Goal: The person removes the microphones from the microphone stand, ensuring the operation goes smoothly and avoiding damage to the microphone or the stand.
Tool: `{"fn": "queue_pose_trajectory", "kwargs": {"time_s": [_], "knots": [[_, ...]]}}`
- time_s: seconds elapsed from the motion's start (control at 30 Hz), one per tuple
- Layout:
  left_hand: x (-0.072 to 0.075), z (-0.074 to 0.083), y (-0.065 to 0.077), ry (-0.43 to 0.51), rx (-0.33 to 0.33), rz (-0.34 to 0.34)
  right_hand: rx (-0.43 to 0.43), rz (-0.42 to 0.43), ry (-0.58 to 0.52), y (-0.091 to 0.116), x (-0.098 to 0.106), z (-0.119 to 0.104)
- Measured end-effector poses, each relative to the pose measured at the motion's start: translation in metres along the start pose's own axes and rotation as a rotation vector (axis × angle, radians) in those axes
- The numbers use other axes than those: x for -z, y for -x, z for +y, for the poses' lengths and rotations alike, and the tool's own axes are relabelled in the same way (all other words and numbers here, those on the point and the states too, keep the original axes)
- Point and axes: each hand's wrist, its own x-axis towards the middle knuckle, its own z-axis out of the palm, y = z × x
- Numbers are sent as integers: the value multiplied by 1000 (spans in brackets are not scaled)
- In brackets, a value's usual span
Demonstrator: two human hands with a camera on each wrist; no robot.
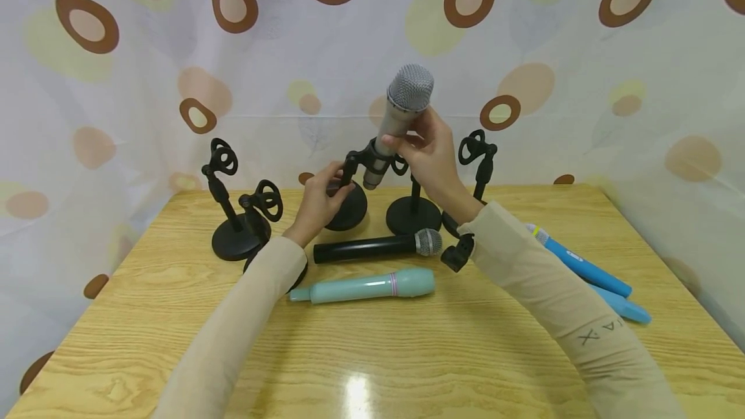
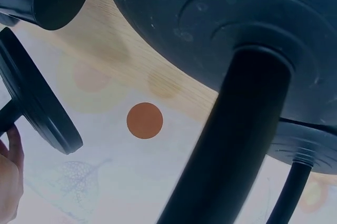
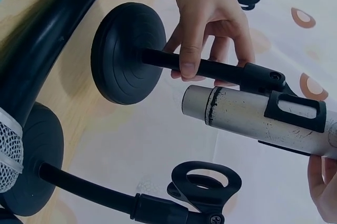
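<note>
My left hand (image 1: 319,202) grips the upright stem (image 3: 218,70) of a black desktop microphone stand with a round base (image 1: 351,209). Thumb and fingers lie on opposite sides of that stem in the right wrist view. A silver microphone (image 1: 396,120) with a mesh head slants through the stand's clip (image 3: 295,111), its tail end sticking out below. My right hand (image 1: 433,154) holds the microphone's body just under the head, thumb on the near side. In the left wrist view, fingers (image 2: 16,153) show at the left edge, by a stem under a tilted round base (image 2: 39,98).
A black microphone (image 1: 367,249) and a mint-green microphone (image 1: 367,286) lie in front of the hands. More black stands stand at left (image 1: 233,238) and right (image 1: 413,215). Blue microphones (image 1: 582,264) lie beyond the right sleeve on the wooden table (image 1: 407,361). A patterned curtain (image 1: 372,31) hangs behind.
</note>
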Motion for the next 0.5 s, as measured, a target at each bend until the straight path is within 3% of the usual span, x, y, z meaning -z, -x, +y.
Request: {"fn": "queue_pose_trajectory", "kwargs": {"time_s": [0.5], "knots": [[0, 4, -7, -101, -45, 6, 41, 95, -16, -4, 2, -8]]}}
